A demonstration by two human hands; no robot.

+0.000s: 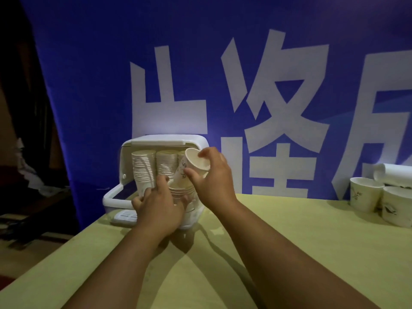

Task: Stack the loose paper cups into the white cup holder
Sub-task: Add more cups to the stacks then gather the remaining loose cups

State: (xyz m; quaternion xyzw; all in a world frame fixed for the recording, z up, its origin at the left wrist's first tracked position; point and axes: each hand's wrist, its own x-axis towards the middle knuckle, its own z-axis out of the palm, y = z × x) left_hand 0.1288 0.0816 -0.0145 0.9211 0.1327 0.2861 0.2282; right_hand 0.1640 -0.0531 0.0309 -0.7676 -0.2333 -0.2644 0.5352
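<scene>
The white cup holder (156, 140) stands at the table's far left with its front flap (111, 200) folded down. Inside it are tall stacks of paper cups (142, 168). My right hand (211, 177) grips one loose paper cup (196, 161), tilted with its mouth toward me, just above a short stack of cups (180, 189) in front of the holder. My left hand (158, 204) holds that short stack from below and the left, fingers curled round it.
Loose paper cups (365, 194) with a dark plant print stand at the table's right edge, one (392, 172) lying on its side behind them. A blue banner (200, 63) with large white characters hangs directly behind the yellow-green table (289, 241). Dark clutter lies left of the table.
</scene>
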